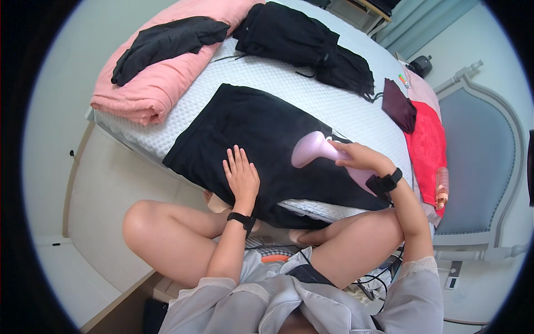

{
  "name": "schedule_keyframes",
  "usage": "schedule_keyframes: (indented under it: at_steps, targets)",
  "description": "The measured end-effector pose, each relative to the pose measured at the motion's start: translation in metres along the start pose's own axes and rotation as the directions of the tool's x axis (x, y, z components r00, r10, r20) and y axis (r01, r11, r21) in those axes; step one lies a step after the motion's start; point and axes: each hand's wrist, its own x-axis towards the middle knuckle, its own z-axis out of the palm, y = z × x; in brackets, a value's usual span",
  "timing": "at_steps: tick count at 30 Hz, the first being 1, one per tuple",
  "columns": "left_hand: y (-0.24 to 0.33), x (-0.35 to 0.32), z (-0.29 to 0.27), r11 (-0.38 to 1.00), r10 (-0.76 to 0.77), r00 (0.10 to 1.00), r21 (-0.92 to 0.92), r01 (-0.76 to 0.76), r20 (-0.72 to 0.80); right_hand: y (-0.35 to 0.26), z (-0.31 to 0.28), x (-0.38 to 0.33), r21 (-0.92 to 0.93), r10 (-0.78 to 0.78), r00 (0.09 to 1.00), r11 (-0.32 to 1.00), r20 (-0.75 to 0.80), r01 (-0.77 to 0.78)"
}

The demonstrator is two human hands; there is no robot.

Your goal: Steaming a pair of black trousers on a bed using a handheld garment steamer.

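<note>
Black trousers (250, 122) lie spread over the near side of the bed, one part hanging over its edge. My left hand (242, 175) rests flat on them with its fingers stretched out. In my right hand (361, 157) is a pink handheld garment steamer (312, 149), its rounded head turned left above the trouser leg. My fingers wrap round its handle, partly hiding it. Whether the head touches the cloth I cannot tell.
A pink quilt (150, 83) bears a dark garment (172, 42) at the far left. Folded black clothes (295, 42) lie at the back of the white mattress (378, 122). To the right are a maroon folded cloth (397, 106), red fabric (425, 150), a bottle (441, 189) and a blue headboard (473, 161).
</note>
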Motion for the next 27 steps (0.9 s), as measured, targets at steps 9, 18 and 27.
schedule_keyframes:
  at_steps: [9,18,27]
  targets:
    - [0.002,0.001,0.000,1.000,-0.024,1.000,0.010,0.024,-0.005,0.001,-0.011,-0.007,-0.088,0.053,0.998,0.995,0.031,-0.050]
    - [-0.001,0.001,-0.004,0.999,0.050,0.999,-0.019,-0.050,-0.004,-0.002,0.015,0.022,-0.155,0.012,0.999,0.988,-0.035,-0.018]
    - [0.001,0.001,-0.004,0.999,0.036,0.999,-0.011,-0.036,-0.005,0.022,0.009,-0.011,-0.144,0.126,0.992,0.981,-0.018,-0.127]
